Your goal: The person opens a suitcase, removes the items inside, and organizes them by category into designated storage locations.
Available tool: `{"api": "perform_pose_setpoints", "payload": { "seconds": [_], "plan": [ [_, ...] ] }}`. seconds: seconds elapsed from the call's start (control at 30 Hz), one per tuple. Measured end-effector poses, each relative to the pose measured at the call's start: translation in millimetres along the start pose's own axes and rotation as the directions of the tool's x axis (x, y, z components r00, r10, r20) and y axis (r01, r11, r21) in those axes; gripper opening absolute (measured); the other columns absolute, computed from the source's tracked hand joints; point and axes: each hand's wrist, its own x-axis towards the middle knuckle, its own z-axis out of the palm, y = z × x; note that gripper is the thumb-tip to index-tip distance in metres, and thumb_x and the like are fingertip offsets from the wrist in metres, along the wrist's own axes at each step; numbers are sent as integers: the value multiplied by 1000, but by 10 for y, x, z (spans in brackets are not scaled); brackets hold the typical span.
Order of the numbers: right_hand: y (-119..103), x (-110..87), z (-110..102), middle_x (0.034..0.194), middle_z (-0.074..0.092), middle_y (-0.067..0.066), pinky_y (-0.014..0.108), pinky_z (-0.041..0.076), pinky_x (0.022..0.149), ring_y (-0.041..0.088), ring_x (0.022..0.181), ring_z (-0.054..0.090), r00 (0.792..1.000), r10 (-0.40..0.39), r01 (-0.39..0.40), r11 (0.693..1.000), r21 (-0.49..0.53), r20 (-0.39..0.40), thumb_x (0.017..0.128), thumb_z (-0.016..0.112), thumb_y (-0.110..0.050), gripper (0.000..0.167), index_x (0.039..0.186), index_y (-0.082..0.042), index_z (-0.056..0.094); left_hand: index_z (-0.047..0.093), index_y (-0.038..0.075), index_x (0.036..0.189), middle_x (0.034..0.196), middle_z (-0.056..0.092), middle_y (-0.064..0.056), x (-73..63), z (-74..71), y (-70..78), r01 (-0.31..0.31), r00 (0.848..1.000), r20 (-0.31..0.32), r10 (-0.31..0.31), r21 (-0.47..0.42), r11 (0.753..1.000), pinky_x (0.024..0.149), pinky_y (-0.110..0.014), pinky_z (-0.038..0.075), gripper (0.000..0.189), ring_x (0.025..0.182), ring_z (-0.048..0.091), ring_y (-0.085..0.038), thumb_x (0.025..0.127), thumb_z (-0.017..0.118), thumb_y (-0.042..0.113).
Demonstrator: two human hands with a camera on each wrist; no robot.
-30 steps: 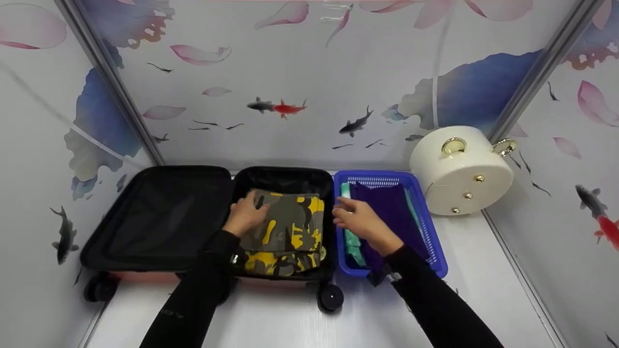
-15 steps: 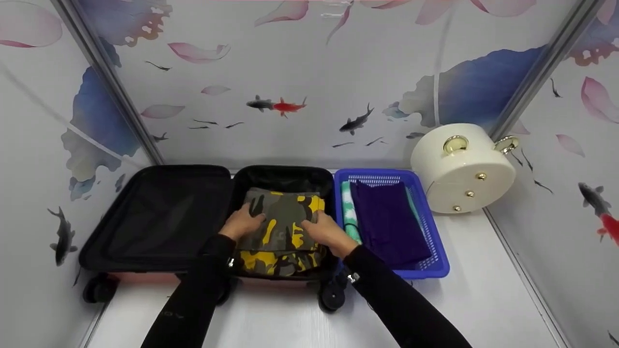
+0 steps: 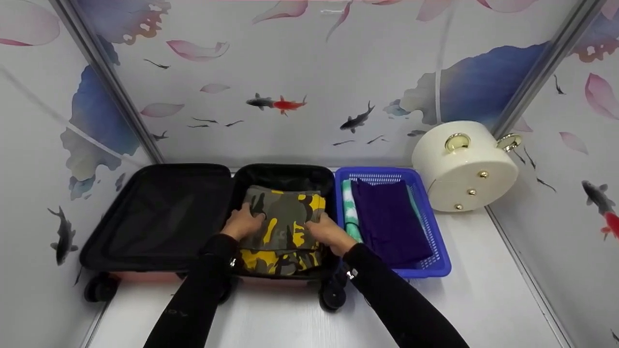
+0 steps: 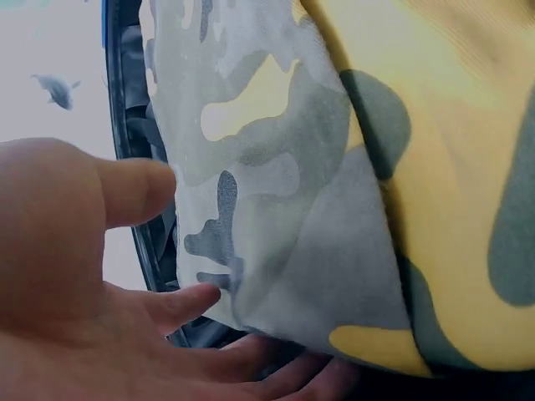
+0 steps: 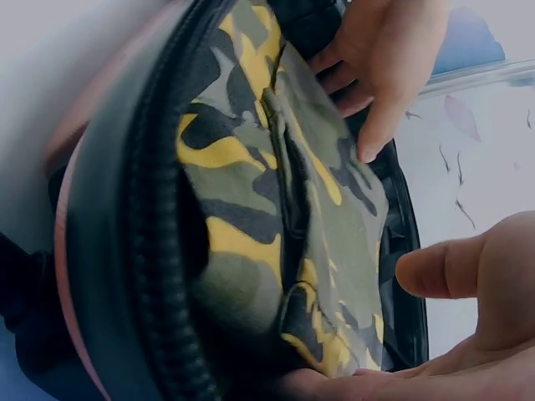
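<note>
A folded camouflage garment [image 3: 283, 227] in grey-green, black and yellow lies inside the right half of an open suitcase [image 3: 285, 175]. My left hand [image 3: 243, 223] touches its left side. In the left wrist view, that hand's thumb [image 4: 142, 194] stands above the cloth's edge, while the fingers run loosely along and below the edge, their tips partly hidden. On the opposite side, my right hand [image 3: 330, 233] rests against the garment's right edge. The right wrist view has the right thumb [image 5: 443, 269] raised apart from the fingers, which are mostly hidden beside the cloth.
The suitcase's black lid half [image 3: 169, 217] lies flat at the left. Right of the suitcase stands a blue basket [image 3: 437, 261] holding a folded purple cloth [image 3: 391, 222] and a green-and-white cloth [image 3: 349, 205]. A round cream case [image 3: 466, 169] leans near the back right corner.
My right hand has moved left from above the basket to the garment's right edge. The left hand has shifted slightly down along the left edge. Over the last half second both hands barely move.
</note>
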Motion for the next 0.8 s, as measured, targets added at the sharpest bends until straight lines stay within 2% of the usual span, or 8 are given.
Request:
{"api": "perform_pose_setpoints", "payload": {
  "seconds": [0.07, 0.13, 0.23, 0.27, 0.4, 0.53, 0.67, 0.8],
  "plan": [
    [1, -2, -1, 185, 11, 24, 59, 26, 137, 44, 170, 22, 1000, -5, 5, 1000, 3, -12, 117, 48, -29, 79, 177, -1, 3, 32, 3, 171, 171, 29, -40, 92, 24, -68, -17, 999, -33, 17, -6, 1000, 115, -63, 47, 66, 148, 47, -56, 112, 52, 27],
    [-8, -9, 3, 184, 17, 24, 59, 30, 135, 44, 168, 27, 999, -40, 40, 999, -2, -27, 117, 48, -25, 73, 176, -2, 13, 41, 4, 166, 164, 36, -40, 172, 33, -127, -33, 998, -60, 33, -6, 999, 97, -56, 52, 61, 129, 56, -52, 106, 52, 16],
    [-34, -25, 10, 180, 30, 24, 56, 39, 129, 43, 164, 37, 993, -109, 107, 994, -32, -53, 115, 53, -19, 63, 172, -4, 31, 54, 4, 156, 152, 48, -36, 206, 16, -140, -63, 993, -106, 61, -9, 998, 76, -45, 47, 60, 102, 57, -39, 96, 51, 3],
    [-42, -29, 12, 178, 34, 24, 54, 43, 126, 42, 161, 41, 990, -128, 125, 991, -44, -60, 114, 55, -17, 60, 169, -5, 36, 58, 4, 153, 148, 52, -34, 158, -11, -92, -73, 991, -117, 70, -22, 997, 73, -43, 45, 60, 97, 57, -38, 94, 50, 0],
    [-54, -33, 5, 171, 44, 19, 42, 50, 102, 33, 135, 61, 990, -129, 126, 991, -39, -65, 111, 62, -14, 52, 162, -11, 49, 68, 2, 142, 136, 66, -27, -8, -84, 102, -131, 979, -157, 127, -16, 991, 67, -35, 42, 52, 82, 55, -29, 94, 49, -2],
    [-41, -15, -17, 165, 50, 17, 37, 46, 87, 24, 105, 61, 994, -89, 87, 996, -34, -68, 110, 62, -12, 49, 159, -12, 56, 71, 7, 141, 134, 69, -23, -111, -106, 276, -150, 974, -176, 142, -31, 988, 64, -31, 40, 49, 69, 46, -19, 97, 51, 0],
    [-38, -18, -43, 162, 54, 17, 36, 46, 85, 22, 101, 61, 994, -88, 85, 995, -45, -69, 108, 62, -9, 51, 159, -12, 57, 72, 10, 143, 123, 72, -21, -149, -80, 391, -174, 971, -182, 158, -76, 982, 57, -30, 36, 44, 54, 34, -13, 103, 55, 5],
    [-43, -56, -59, 163, 53, 17, 35, 45, 81, 20, 94, 60, 992, -117, 114, 992, -52, -52, 110, 61, -11, 51, 161, -13, 56, 73, 8, 142, 128, 75, -18, -216, -48, 498, -231, 957, -200, 209, -88, 969, 56, -30, 37, 38, 52, 38, -12, 107, 59, 10]
  ]
}}
